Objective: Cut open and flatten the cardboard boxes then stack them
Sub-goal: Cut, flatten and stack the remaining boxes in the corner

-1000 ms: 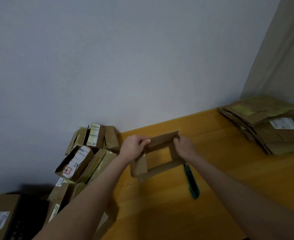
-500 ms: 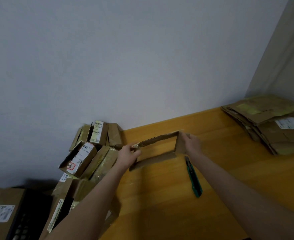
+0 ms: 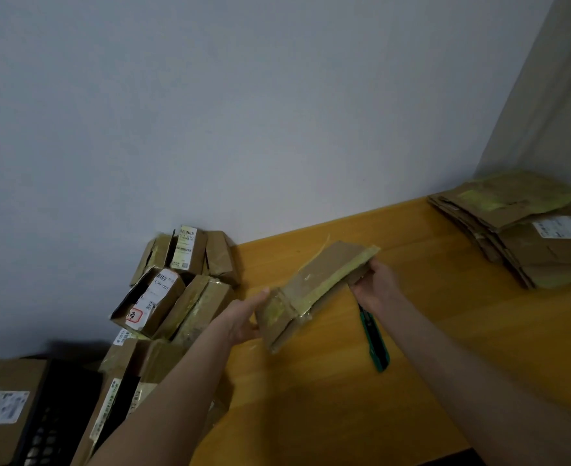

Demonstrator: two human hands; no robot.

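Observation:
A small brown cardboard box, folded nearly flat with yellowish tape on it, hangs tilted just above the wooden table. My right hand grips its upper right end. My left hand presses against its lower left end with the fingers spread, thumb on top. A green box cutter lies on the table just below my right wrist. A stack of flattened boxes sits at the table's far right.
A heap of unopened taped boxes with shipping labels leans against the wall left of the table. A black crate and another labelled box stand at the lower left. A grey wall rises behind.
The box was an open rectangle held by both hands; it has since collapsed flat and been turned, its taped face upward. My left hand has opened against its end.

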